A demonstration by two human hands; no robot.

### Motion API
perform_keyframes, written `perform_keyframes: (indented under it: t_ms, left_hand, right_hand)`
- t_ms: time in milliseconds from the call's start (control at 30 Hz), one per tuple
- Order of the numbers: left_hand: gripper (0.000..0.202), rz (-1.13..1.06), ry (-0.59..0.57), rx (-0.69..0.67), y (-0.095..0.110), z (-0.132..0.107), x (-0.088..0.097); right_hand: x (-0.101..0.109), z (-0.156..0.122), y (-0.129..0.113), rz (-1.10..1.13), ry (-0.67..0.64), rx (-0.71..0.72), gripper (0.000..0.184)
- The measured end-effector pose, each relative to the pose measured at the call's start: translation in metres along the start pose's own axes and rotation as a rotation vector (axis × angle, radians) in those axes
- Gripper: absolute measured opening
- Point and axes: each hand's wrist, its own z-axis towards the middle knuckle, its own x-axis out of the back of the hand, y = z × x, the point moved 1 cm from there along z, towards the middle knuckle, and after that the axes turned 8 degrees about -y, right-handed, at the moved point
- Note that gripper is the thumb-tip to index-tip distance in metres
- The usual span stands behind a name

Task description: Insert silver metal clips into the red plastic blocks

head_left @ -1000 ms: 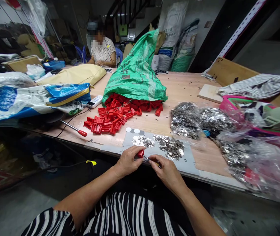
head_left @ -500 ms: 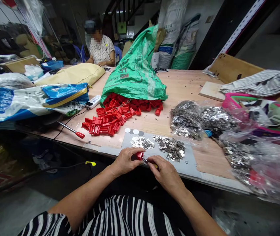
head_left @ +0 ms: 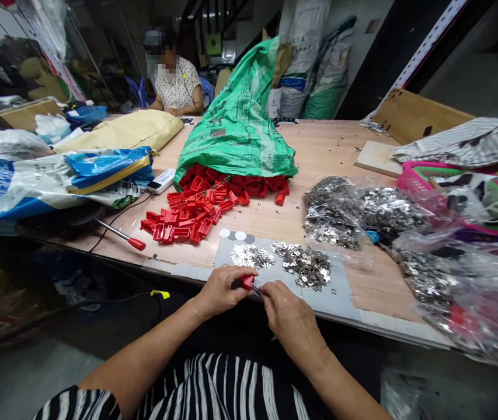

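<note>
Well, at the near table edge, the left hand (head_left: 222, 291) pinches a small red plastic piece (head_left: 247, 282) between thumb and fingers. The right hand (head_left: 290, 315) closes in just beside it, gripping a thin metal sliver (head_left: 257, 290) whose tip meets the red piece. The hands are nearly touching, and neither is spread. A striped sleeve (head_left: 231, 391) shows below them.

Just past the hands, a grey mat (head_left: 340, 297) carries two heaps of small metal clips (head_left: 301, 265), with a few round discs (head_left: 240, 235) at its far edge. Farther on, across the wooden table (head_left: 327, 146), a spill of red plastic pieces (head_left: 183, 221) lies at the mouth of a green sack (head_left: 235, 116), with a red-handled screwdriver (head_left: 128, 240) to their left. To the right sit bags of metal clips (head_left: 334, 213) and a pink basket (head_left: 415, 181). On the left lies a blue-and-white sack (head_left: 56, 181). At the far end, a co-worker (head_left: 174, 79) sits behind the table, and tall sacks (head_left: 314, 64) stand to the right.
</note>
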Motion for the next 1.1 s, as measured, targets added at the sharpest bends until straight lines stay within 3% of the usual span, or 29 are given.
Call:
perform_keyframes:
  t_ms: [200, 533, 600, 700, 867, 967, 1100]
  left_hand:
    - [0.04, 0.007, 0.029, -0.002, 0.0, -0.001, -0.002]
    - [0.029, -0.14, 0.124, 0.053, 0.011, -0.006, -0.002]
    - [0.027, -0.303, 0.153, 0.1, 0.018, -0.01, -0.001]
    - [0.033, -0.751, 0.169, 0.19, 0.029, -0.015, -0.001]
    - [0.019, -1.47, 0.09, 0.346, 0.04, -0.024, -0.01]
    - [0.016, -1.684, 0.051, 0.394, 0.041, -0.029, -0.015]
    - [0.011, -1.777, 0.056, 0.444, 0.042, -0.031, -0.019]
  right_hand:
    - [-0.001, 0.004, -0.007, -0.018, -0.034, -0.058, 0.018]
    - [0.006, -0.011, 0.013, 0.428, 0.002, 0.023, 0.02]
    - [0.008, -0.016, 0.014, 0.535, -0.042, -0.003, 0.02]
    - [0.013, -0.021, 0.012, 0.646, -0.134, -0.011, 0.032]
    - [0.02, -0.023, 0.001, 0.654, -0.156, 0.058, 0.044]
    - [0.022, -0.023, -0.004, 0.639, -0.154, 0.071, 0.041]
    - [0.022, -0.023, -0.007, 0.606, -0.108, 0.072, 0.037]
